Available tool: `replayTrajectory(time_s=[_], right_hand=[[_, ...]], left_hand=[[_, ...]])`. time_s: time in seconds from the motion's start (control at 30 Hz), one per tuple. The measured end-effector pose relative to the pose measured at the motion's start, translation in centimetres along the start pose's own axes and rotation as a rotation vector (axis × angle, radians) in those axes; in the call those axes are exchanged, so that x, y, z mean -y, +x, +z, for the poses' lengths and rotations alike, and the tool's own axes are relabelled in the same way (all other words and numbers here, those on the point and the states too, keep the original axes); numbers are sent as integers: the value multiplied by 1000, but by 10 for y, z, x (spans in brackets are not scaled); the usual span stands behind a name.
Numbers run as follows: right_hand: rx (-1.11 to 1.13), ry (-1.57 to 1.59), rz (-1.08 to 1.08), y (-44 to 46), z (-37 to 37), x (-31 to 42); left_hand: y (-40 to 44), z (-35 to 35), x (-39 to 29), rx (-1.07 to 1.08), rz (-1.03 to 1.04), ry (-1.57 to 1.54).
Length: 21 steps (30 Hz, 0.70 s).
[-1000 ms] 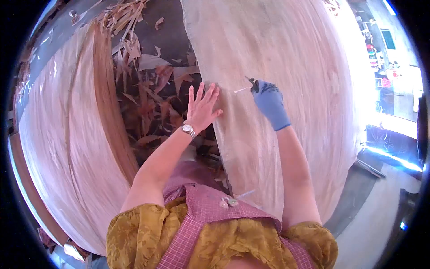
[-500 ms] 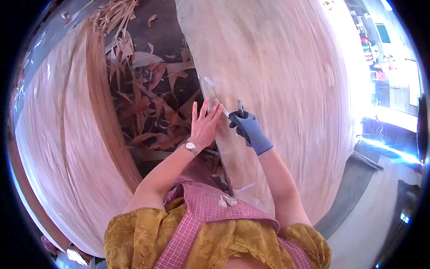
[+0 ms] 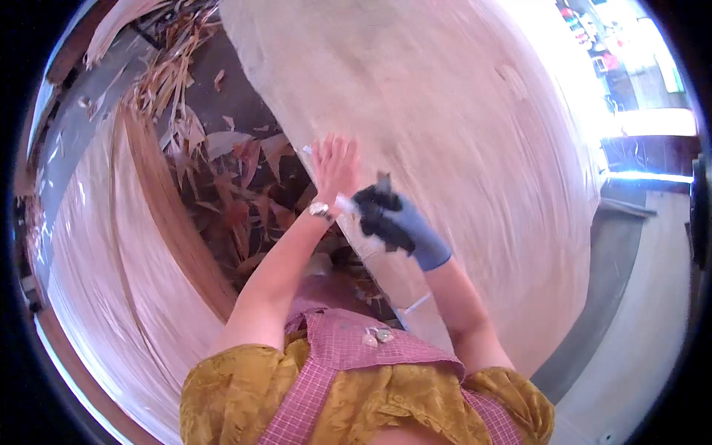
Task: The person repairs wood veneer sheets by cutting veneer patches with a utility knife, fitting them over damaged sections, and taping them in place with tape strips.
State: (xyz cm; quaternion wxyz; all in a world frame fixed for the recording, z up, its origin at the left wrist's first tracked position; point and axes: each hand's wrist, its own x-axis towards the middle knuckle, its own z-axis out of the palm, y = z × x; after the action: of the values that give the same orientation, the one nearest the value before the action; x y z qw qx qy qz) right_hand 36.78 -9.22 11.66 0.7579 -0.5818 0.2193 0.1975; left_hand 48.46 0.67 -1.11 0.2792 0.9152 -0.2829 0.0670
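My left hand (image 3: 337, 167), bare and with a watch (image 3: 320, 210) at the wrist, lies with fingers stretched out on the edge of a large pale wood veneer sheet (image 3: 445, 111). Under its fingertips a short white strip (image 3: 308, 149) shows at that edge. My right hand (image 3: 400, 226), in a blue and black glove, is closed just right of the left wrist. Out of its fist sticks the end of a dark hand tool (image 3: 383, 180), blurred, its kind unclear. A small white piece (image 3: 345, 203) shows at the gloved fingertips.
Another white strip (image 3: 417, 302) lies on the sheet's near edge. Left of it, torn veneer scraps (image 3: 245, 185) litter the dark floor gap. A second stack of pale sheets (image 3: 111, 259) stands beyond the gap.
My view has turned, so the sheet's edge slants more. My left hand has slid forward along the edge. My gloved right hand has come left, close to the left wrist.
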Motion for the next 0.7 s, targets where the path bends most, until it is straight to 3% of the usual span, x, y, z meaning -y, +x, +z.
replayTrajectory(time_s=[0.03, 0.07, 0.13, 0.23, 0.33, 0.4, 0.43, 0.47, 0.5, 0.57, 0.7], right_hand=[[89, 129, -54, -13, 17, 5], [90, 14, -116, -15, 24, -4], [-244, -204, -299, -20, 51, -22], [-608, -619, -193, -49, 44, 9], [-957, -505, -611, -58, -27, -45], [-1218, -614, -516, -88, -104, -105], [-1331, -709, -262, -114, -132, -119], [-1383, -885, -2, -138, -182, -178], [-1588, -1166, 164, -162, -215, -229], [-1665, -1106, 488, -217, -235, -265], [-1605, -970, 440, -272, -254, -308]], left_hand=[[21, 7, -14, -8, 19, 38], [42, 13, -33, -17, 40, 75], [68, 23, -58, -29, 90, 103], [84, 43, -92, 24, 163, 43], [77, 63, -106, 139, 280, -31], [77, 80, -106, 168, 452, -38], [79, 90, -103, 209, 496, -20], [84, 102, -101, 248, 535, 2], [89, 111, -100, 286, 569, 27], [99, 123, -98, 336, 613, 87], [104, 134, -101, 343, 659, 159]])
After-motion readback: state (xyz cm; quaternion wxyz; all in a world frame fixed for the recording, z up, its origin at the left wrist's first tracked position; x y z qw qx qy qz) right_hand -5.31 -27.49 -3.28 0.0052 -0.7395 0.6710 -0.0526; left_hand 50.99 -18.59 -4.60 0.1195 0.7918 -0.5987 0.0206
